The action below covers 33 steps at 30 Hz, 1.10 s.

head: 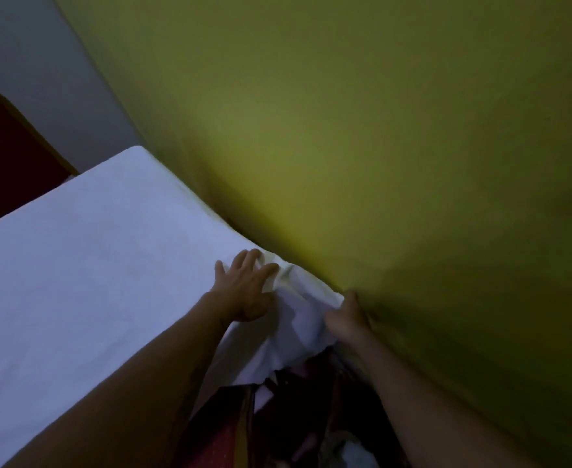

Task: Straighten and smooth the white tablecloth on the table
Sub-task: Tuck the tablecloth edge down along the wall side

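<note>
The white tablecloth (pixel 85 265) covers the table from the left edge to the green wall. It lies flat over most of the top and is bunched into folds at the near corner by the wall. My left hand (pixel 244 288) rests flat on the cloth with fingers spread, just left of the folds. My right hand (pixel 348 319) is closed on the bunched corner of the cloth, right against the wall. The cloth's corner hangs down below my hands.
A yellow-green wall (pixel 379 146) runs along the table's far side, touching it. A dark red chair back (pixel 4 157) stands beyond the table at the left. Dark red patterned fabric (pixel 278 417) shows below the cloth's corner, near my body.
</note>
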### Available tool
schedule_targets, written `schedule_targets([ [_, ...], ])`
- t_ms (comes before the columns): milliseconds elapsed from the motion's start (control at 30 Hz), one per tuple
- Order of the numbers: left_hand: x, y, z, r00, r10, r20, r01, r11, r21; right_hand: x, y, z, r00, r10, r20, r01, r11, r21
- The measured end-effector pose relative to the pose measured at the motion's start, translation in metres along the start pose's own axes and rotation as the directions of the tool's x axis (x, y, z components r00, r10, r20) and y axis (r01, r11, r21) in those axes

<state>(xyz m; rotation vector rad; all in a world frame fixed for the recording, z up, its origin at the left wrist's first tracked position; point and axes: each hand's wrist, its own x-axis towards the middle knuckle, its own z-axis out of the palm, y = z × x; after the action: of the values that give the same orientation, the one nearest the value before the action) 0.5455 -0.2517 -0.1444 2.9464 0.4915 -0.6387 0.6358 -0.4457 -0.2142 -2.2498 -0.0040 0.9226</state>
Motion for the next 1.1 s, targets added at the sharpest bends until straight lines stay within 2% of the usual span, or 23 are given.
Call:
schedule_targets([
  [100,0.011,0.004,-0.002,0.998,-0.018,0.066,0.017,1.0,0.025,-0.005,-0.009,0.009,0.983,-0.128,0.132,0.127,0.992,0.016],
  [233,0.028,0.01,-0.005,0.99,-0.025,0.138,0.012,0.996,0.089,-0.009,-0.015,0.01,0.963,-0.153,0.222,0.168,0.985,-0.049],
  [333,0.036,0.009,-0.007,0.993,-0.005,0.115,-0.011,0.991,0.136,-0.002,-0.019,0.011,0.955,-0.162,0.247,0.199,0.971,-0.132],
  [433,0.042,0.006,-0.006,0.995,0.028,0.096,-0.042,0.988,0.148,0.012,-0.024,0.017,0.946,-0.205,0.25,0.243,0.961,-0.133],
  [533,0.045,0.003,-0.006,0.995,0.071,0.068,-0.078,0.991,0.111,0.021,-0.026,0.031,0.911,-0.259,0.321,0.327,0.928,-0.18],
  [600,0.046,-0.003,-0.008,0.993,0.12,0.011,-0.12,0.992,0.045,0.021,-0.021,0.043,0.899,-0.241,0.365,0.335,0.916,-0.222],
  [700,0.046,-0.016,-0.006,0.982,0.162,-0.094,-0.167,0.985,-0.039,0.02,-0.007,0.054,0.908,-0.278,0.315,0.372,0.88,-0.295],
  [800,0.043,-0.025,0.001,0.965,0.202,-0.165,-0.204,0.979,0.004,0.023,0.003,0.046,0.884,-0.397,0.248,0.467,0.786,-0.406],
  [933,0.042,-0.023,0.007,0.977,0.169,-0.128,-0.162,0.985,0.061,0.032,0.015,0.029,0.823,-0.517,0.236,0.559,0.661,-0.501],
  [1000,0.047,-0.017,0.007,0.988,0.125,-0.091,-0.118,0.99,0.079,0.035,0.014,0.026,0.815,-0.516,0.264,0.571,0.636,-0.52],
  [1100,0.051,-0.015,0.005,0.99,0.13,-0.051,-0.126,0.989,0.078,0.04,0.01,0.024,0.82,-0.489,0.298,0.567,0.624,-0.537],
])
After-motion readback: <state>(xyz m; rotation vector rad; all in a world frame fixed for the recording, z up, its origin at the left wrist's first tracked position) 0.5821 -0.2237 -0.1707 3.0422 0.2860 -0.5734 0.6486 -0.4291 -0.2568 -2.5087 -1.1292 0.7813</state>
